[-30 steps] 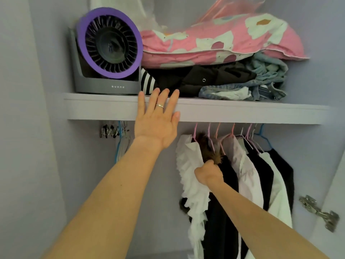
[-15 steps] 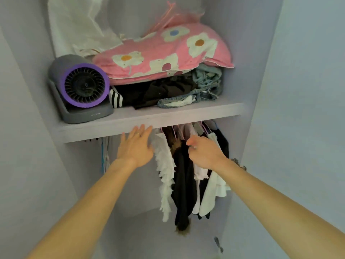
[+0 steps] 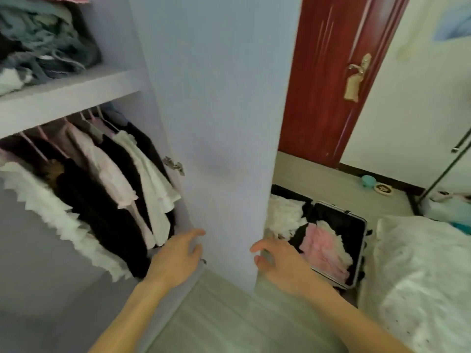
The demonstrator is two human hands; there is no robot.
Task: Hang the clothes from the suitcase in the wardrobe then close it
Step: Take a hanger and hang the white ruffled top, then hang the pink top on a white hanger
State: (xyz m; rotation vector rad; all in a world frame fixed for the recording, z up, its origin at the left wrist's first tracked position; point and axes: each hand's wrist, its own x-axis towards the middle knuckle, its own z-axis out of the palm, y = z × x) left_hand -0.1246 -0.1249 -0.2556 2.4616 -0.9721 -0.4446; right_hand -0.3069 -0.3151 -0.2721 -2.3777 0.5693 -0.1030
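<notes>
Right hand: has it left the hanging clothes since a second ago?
Yes. The right hand has dropped away from the hanging clothes, rightward, to the free edge of the wardrobe door.

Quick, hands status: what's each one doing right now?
Left hand: open, empty, fingers at the wardrobe door.
Right hand: open, loosely curled, empty, at the door's free edge.
</notes>
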